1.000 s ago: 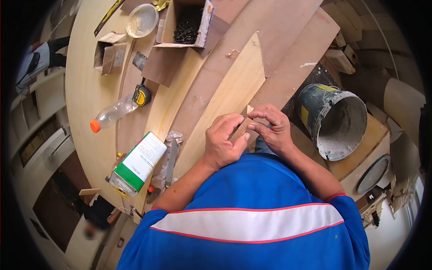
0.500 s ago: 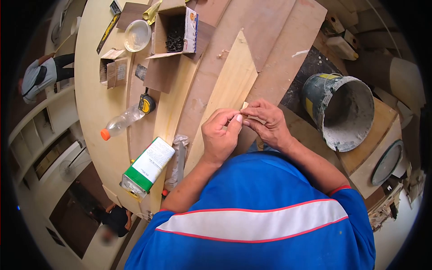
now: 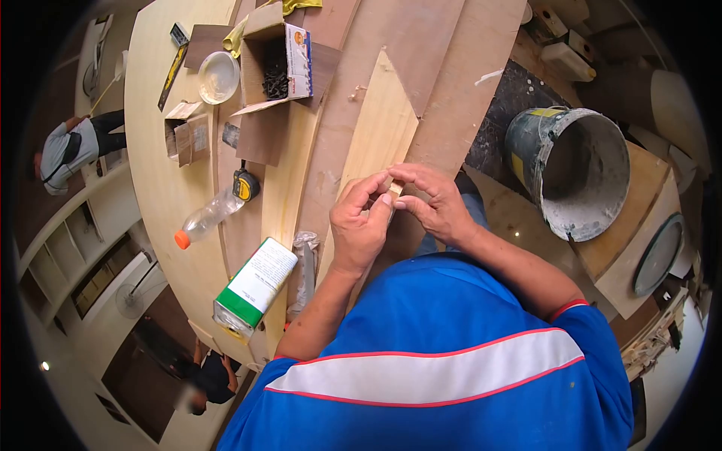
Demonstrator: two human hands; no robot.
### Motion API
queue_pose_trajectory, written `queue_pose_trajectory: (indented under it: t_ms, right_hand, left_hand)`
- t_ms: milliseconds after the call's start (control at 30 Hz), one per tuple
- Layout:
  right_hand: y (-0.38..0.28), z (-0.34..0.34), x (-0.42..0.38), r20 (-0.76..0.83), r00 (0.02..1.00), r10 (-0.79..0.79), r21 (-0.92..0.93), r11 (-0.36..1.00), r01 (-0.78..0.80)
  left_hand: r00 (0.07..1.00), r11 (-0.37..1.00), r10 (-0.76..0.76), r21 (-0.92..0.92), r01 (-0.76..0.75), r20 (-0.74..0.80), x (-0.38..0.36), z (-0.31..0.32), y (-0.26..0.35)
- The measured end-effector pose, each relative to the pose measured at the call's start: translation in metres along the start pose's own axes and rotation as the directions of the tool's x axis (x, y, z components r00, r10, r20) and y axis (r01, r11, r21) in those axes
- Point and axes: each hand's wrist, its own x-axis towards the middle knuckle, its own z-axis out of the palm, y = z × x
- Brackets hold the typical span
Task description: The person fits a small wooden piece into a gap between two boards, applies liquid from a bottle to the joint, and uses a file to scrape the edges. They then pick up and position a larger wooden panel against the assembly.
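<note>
A small pale piece, apparently wood, [image 3: 395, 189] sits between the fingertips of both hands. My left hand [image 3: 359, 219] pinches it from the left with thumb and forefinger. From the other side, my right hand [image 3: 435, 201] grips it between thumb and fingers. Part of the piece is hidden by the fingertips. Both hands are over the near end of a pale pointed wooden board [image 3: 383, 113], which lies on wider brown boards [image 3: 444, 90].
Left of my hands are a green and white metal can [image 3: 256, 287], a plastic bottle [image 3: 210, 216], a tape measure [image 3: 244, 185] and an open box of dark screws [image 3: 297, 64]. A crusted bucket [image 3: 568, 173] stands at right. Two people [image 3: 71, 146] are at far left.
The fingers have shifted around the small piece, and more of it shows now. My right hand's fingers are more arched. The whole view has moved slightly.
</note>
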Motion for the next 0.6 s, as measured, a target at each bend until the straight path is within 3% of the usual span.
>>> queue_pose_trajectory:
  t_ms: [167, 600]
  right_hand:
    - [0.0026, -0.0049, 0.0, 0.062, 0.998, -0.03, 0.016, 0.999, 0.029]
    - [0.0063, -0.0071, 0.0001, 0.059, 0.997, -0.052, 0.006, 0.999, 0.052]
  left_hand:
    - [0.985, 0.986, 0.126, 0.097, -0.138, 0.116, 0.0069, -0.0074, -0.0005]
    - [0.99, 0.995, 0.07, 0.056, -0.077, 0.12, 0.0094, -0.0085, 0.0025]
